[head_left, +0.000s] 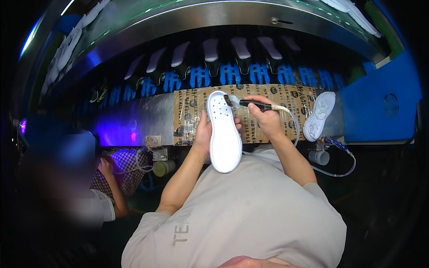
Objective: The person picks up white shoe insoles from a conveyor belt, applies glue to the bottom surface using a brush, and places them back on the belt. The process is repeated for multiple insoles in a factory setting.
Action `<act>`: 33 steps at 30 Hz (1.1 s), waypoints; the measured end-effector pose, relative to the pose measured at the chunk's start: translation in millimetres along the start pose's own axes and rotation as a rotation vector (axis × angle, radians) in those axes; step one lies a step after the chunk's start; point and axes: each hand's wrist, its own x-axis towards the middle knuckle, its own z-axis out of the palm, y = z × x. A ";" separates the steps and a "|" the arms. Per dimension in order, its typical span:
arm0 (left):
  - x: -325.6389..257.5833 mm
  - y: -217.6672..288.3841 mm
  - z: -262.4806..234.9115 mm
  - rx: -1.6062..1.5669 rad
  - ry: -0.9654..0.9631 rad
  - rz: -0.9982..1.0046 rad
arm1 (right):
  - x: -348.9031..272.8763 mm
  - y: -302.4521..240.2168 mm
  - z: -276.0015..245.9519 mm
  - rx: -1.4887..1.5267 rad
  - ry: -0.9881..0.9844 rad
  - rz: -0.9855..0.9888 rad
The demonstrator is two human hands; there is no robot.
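Note:
A white shoe sole (pixel 226 145) stands out in front of me, its toe pointing away and small dark holes dotting its front part. My left hand (pixel 203 134) is closed around its edges, with fingertips showing at the right side. A black-handled brush (pixel 254 104) is gripped in my right hand (pixel 267 120). Its bristles touch the sole near the upper right rim. From the back end of the handle a pale hose (pixel 292 114) curves down past my right wrist. To the right of this hand lies a second white sole (pixel 320 115), with pale clumps on its surface.
Printed cardboard (pixel 192 118) covers the bench. Behind it runs a row of shoe lasts (pixel 211 50) on blue holders, under a metal rack (pixel 178 22). Jars hang at the front edge, one right (pixel 319 156), one left (pixel 163 168). A co-worker's arm (pixel 117 192) is at left.

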 end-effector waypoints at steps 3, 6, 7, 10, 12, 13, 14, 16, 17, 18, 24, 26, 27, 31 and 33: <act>6.4 3.9 10.5 0.001 -0.048 0.025 | 8.5 -10.2 15.4 -0.047 -0.040 -0.057; 15.9 9.4 15.3 0.064 -0.099 0.066 | 15.3 -20.9 28.8 -0.094 -0.040 0.010; 16.8 10.0 16.4 0.070 -0.125 0.064 | 17.8 -22.6 31.8 -0.118 -0.030 0.013; 20.7 8.5 16.5 0.061 -0.124 0.082 | 30.9 -20.6 32.4 -0.507 0.005 -0.448; 29.1 5.6 11.1 0.019 -0.028 0.133 | 34.3 -16.0 33.4 -0.737 -0.053 -0.701; 31.7 6.7 8.4 0.053 -0.009 0.150 | 30.7 -16.3 33.4 -0.776 -0.112 -0.690; 33.7 9.1 9.7 0.087 0.008 0.168 | 28.6 -20.9 31.1 -0.712 -0.204 -0.607; 29.0 16.9 11.2 0.064 -0.003 0.163 | 27.7 -21.9 23.4 -0.409 -0.343 -0.385; 26.6 20.2 9.9 0.106 -0.032 0.163 | 27.8 -20.5 20.4 -0.172 -0.382 -0.242; 26.3 23.8 8.7 0.148 -0.061 0.162 | 29.2 -20.4 18.5 -0.240 -0.323 -0.233; 32.7 34.5 19.9 -0.062 -0.299 0.184 | 27.2 -34.8 25.6 -0.516 -0.462 -0.493; 27.1 36.2 34.0 0.012 -0.152 0.218 | 27.9 -39.2 31.0 -0.557 -0.288 -0.503; 23.7 35.9 43.2 0.044 -0.079 0.233 | 27.4 -41.5 32.1 -0.581 -0.201 -0.503; 31.2 43.1 37.4 0.017 -0.255 0.261 | 18.3 -52.3 34.0 -0.685 -0.476 -0.671; 33.0 48.7 47.7 -0.066 -0.227 0.242 | 17.3 -53.7 36.0 -0.705 -0.358 -0.618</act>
